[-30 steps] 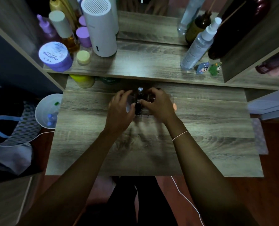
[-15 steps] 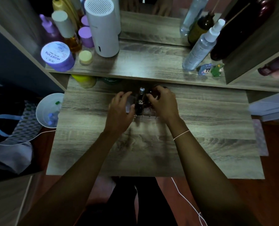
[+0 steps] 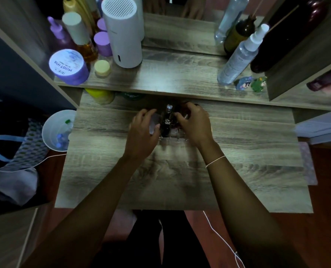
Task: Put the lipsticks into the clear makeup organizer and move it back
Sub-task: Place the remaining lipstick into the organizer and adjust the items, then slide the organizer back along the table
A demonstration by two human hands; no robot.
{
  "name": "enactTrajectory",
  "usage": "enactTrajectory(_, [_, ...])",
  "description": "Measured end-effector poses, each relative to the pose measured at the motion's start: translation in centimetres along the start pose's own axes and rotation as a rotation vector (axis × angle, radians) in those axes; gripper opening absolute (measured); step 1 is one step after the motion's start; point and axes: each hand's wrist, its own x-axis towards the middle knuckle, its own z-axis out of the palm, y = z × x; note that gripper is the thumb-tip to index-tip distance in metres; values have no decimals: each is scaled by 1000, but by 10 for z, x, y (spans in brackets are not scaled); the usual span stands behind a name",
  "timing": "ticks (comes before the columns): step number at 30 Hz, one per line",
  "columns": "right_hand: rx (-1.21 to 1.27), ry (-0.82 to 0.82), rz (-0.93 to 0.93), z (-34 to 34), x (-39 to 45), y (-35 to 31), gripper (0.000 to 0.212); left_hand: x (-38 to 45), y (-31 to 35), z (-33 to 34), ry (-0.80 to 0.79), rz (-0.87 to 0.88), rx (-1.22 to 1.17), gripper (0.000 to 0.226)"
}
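The clear makeup organizer (image 3: 170, 135) stands near the back of the wooden desk, close under the shelf's front edge. Dark lipsticks (image 3: 167, 118) stand upright in it, one with a shiny cap. My left hand (image 3: 142, 133) grips the organizer's left side. My right hand (image 3: 194, 123) clasps its right side and top. Both hands hide most of the organizer's walls.
The shelf (image 3: 180, 82) above holds a white cylinder device (image 3: 124, 33), purple jars, a spray bottle (image 3: 240, 57) and two small figurines (image 3: 250, 85). A yellow jar (image 3: 100, 96) sits under the shelf. A white bin (image 3: 57, 130) stands left of the desk.
Both hands have edged the organizer slightly farther back toward the shelf, keeping their hold on its sides.
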Motion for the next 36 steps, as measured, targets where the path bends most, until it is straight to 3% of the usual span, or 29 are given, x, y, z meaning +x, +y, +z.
enactTrajectory(11, [-28,35,-30,-3,-8,2,31,-1,1,-2,-2,12,-5,48])
enactTrajectory(15, [-75,102,-80,-4,-27,3,41,-4,-1,0,-11,22,-2,52])
enactTrajectory(23, [-376,131,-211,2,-76,26,70,-18,-16,4,-70,162,270,66])
enactTrajectory(27, [-414,100,-255,11,-114,57,68,-39,-33,-3,-64,129,335,72])
enactTrajectory(32, [-444,30,-63,29,-144,103,78,-60,-53,-4,-106,-60,190,81])
enactTrajectory(36, [-378,-6,32,33,-127,116,96,-52,-54,2,-131,-78,104,87])
